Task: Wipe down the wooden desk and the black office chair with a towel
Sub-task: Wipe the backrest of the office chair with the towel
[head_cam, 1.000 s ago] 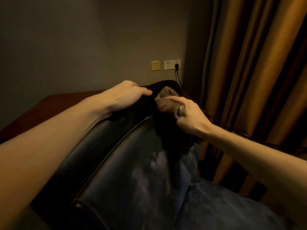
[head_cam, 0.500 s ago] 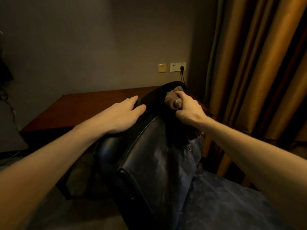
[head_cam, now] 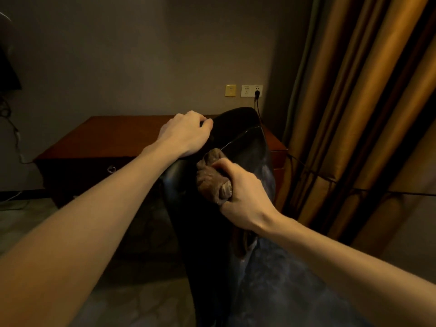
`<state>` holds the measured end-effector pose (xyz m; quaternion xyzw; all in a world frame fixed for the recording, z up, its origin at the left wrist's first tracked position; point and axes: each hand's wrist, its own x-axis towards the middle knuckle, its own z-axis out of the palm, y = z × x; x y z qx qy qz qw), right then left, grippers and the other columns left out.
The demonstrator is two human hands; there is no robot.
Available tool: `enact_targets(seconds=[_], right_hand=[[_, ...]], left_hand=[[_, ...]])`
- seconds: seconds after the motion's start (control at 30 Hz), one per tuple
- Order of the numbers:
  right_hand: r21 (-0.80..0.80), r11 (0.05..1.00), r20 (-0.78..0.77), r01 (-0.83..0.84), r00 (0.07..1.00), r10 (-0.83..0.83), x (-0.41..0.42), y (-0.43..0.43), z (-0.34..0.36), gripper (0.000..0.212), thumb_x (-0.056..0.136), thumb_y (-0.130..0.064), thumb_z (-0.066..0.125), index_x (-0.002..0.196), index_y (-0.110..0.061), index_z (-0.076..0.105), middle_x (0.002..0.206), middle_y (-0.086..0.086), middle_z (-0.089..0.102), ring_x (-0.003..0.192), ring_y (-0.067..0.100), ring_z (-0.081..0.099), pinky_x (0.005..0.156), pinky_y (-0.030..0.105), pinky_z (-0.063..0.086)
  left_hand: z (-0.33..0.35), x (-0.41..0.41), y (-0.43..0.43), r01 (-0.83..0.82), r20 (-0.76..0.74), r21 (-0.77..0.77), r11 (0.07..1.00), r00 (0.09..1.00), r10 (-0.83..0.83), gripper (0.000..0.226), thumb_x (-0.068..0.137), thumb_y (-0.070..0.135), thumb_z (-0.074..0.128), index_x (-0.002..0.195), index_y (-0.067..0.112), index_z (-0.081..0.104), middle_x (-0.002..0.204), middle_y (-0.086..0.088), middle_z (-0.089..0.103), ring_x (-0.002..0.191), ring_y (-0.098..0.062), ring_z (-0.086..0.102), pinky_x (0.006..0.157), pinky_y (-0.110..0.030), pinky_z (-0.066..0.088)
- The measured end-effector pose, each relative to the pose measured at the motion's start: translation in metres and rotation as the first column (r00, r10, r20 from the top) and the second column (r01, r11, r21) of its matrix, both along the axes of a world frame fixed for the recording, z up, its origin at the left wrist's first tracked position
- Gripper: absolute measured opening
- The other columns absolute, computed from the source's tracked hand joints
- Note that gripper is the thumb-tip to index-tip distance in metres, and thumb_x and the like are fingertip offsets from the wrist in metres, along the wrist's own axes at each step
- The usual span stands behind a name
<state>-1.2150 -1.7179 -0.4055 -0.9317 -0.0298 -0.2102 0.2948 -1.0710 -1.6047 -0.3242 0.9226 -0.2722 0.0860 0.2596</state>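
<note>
where curtains (head_cam: 354, 114) hang, the wooden desk (head_cam: 113, 140) stands by the wall (head_cam: 141, 55).

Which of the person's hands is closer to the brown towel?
Right. The right hand grips the towel against the chair; the left hand holds the chair's top edge, just above the towel.

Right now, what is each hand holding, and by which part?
The right hand grips the bunched towel at its near end, pressing it on the chair. The left hand grips the chair's top edge.
</note>
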Motion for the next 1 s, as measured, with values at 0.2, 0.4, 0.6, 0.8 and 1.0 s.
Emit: enact_targets(seconds=[0.2, 0.4, 0.6, 0.8, 1.0], right_hand=[[0.034, 0.995, -0.063, -0.092, 0.994, 0.094, -0.031, -0.007, -0.001, 0.048, 0.078, -0.019, 0.073, 0.121, -0.036, 0.060, 0.110, -0.012, 0.072, 0.106, 0.009, 0.069, 0.088, 0.042, 0.056], [0.242, 0.959, 0.088, 0.146, 0.981, -0.171, -0.032, -0.033, 0.001, 0.051, 0.073, -0.010, 0.072, 0.120, -0.029, 0.067, 0.102, -0.007, 0.075, 0.100, 0.012, 0.071, 0.089, 0.044, 0.058], [0.381, 0.883, 0.035, 0.273, 0.950, -0.309, -0.014, -0.056, 0.000, 0.062, 0.077, -0.019, 0.072, 0.136, -0.029, 0.056, 0.120, -0.001, 0.069, 0.116, 0.023, 0.065, 0.099, 0.051, 0.055], [0.306, 0.916, -0.018, 0.261, 0.963, -0.268, 0.012, -0.028, -0.005, 0.072, 0.070, -0.015, 0.066, 0.140, -0.028, 0.053, 0.135, 0.002, 0.063, 0.126, 0.024, 0.060, 0.106, 0.044, 0.050], [0.070, 0.993, 0.052, 0.096, 0.994, -0.100, -0.005, 0.027, -0.033, 0.065, 0.079, -0.032, 0.072, 0.136, -0.039, 0.041, 0.128, -0.003, 0.047, 0.118, 0.027, 0.050, 0.093, 0.052, 0.051]], left_hand=[[0.007, -0.041, 0.008, -0.035, 0.413, -0.074, 0.997, 0.909, 0.063, 0.039, 0.107, 0.040, 0.042, 0.110, 0.017, 0.074, 0.105, -0.009, 0.073, 0.099, -0.028, 0.066, 0.083, -0.036, 0.044], [-0.014, -0.059, 0.024, 0.001, 0.289, 0.171, 0.985, 0.956, -0.051, 0.043, 0.101, 0.048, 0.048, 0.131, 0.022, 0.062, 0.129, -0.002, 0.065, 0.118, -0.027, 0.060, 0.087, -0.040, 0.045], [-0.018, -0.046, 0.027, 0.015, 0.057, 0.117, 0.993, 0.998, -0.022, 0.059, 0.102, 0.052, 0.048, 0.153, 0.022, 0.038, 0.144, -0.006, 0.055, 0.128, -0.032, 0.054, 0.086, -0.038, 0.038], [-0.020, -0.038, 0.022, -0.015, 0.178, 0.214, 0.977, 0.984, -0.024, 0.064, 0.101, 0.054, 0.047, 0.153, 0.019, 0.037, 0.146, -0.006, 0.053, 0.132, -0.030, 0.051, 0.092, -0.041, 0.043], [-0.023, -0.029, 0.021, -0.053, 0.199, 0.244, 0.968, 0.980, 0.004, 0.067, 0.101, 0.055, 0.049, 0.153, 0.015, 0.037, 0.145, -0.010, 0.055, 0.133, -0.031, 0.051, 0.102, -0.046, 0.045]])
